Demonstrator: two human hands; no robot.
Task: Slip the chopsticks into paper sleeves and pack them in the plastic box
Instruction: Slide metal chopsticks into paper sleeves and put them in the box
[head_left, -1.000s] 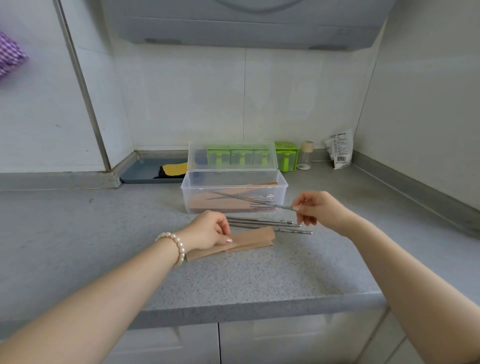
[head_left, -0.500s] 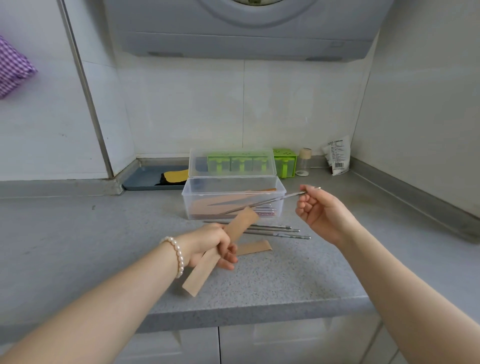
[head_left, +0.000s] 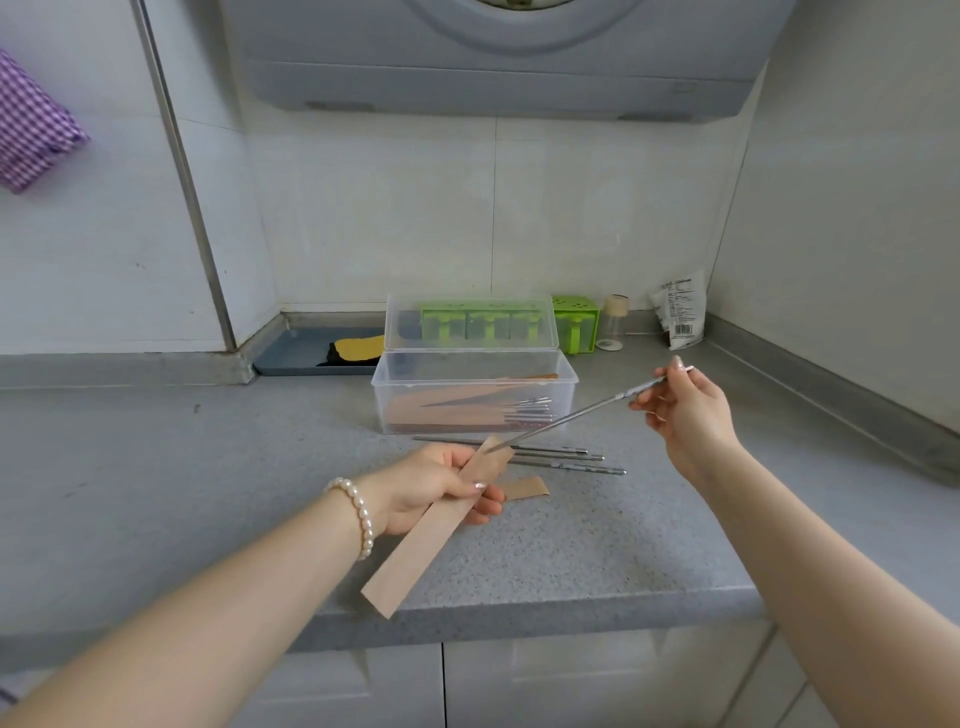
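1. Sleeving is in progress: left hand (head_left: 434, 486) is closed around a brown paper sleeve (head_left: 431, 525), thumb on top, fingers curled under; right hand (head_left: 685, 410) pinches the top end of the held chopsticks (head_left: 571, 415) between fingertips, other fingers loosely open.
2. Tips of the held chopsticks sit right at the sleeve mouth, centre frame; can't tell if they are inside yet. One or two sticks in the pinch, not clear.
3. Done so far, judged: plastic box (head_left: 475, 397) at centre, lid open and propped up behind, already has several sleeved pairs lying inside, metal ends poking out toward the right.
4. Left to do, judged: loose chopsticks (head_left: 545, 457) lie bare on the countertop (head_left: 156, 467) just in front of the box, and one spare sleeve (head_left: 527, 488) lies flat beside the left hand. Looks past halfway, not finished.
5. Axis of held chopsticks: long axis diagonal, upper right down to centre, tips pointing lower left, held above the counter.
6. Axis of held sleeve: same diagonal, open end upper right, closed end hanging lower left past the counter edge. The two are roughly in line.
7. Loose chopsticks run near horizontal, left to right in frame.
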